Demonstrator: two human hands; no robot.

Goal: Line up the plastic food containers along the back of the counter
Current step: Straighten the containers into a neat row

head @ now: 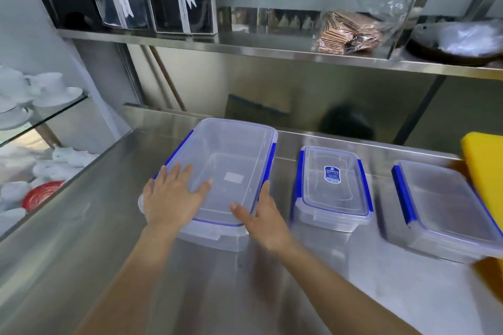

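Observation:
Three clear plastic containers with blue clips stand on the steel counter [109, 226]. The large container [234, 160] is on the left, its far end near the back wall. My left hand [171, 196] lies flat on its lid at the near left corner. My right hand [261, 212] grips its near right corner, thumb on the lid and fingers along the blue side clip. A small container [333, 187] with a blue label stands to the right, and a medium container [446, 209] stands further right.
A yellow board [487, 171] overlaps the medium container at the right edge. A steel shelf [272, 49] overhead holds boxes with ribbons, a bag of wafers and a dark bowl. White crockery sits on glass shelves at the left.

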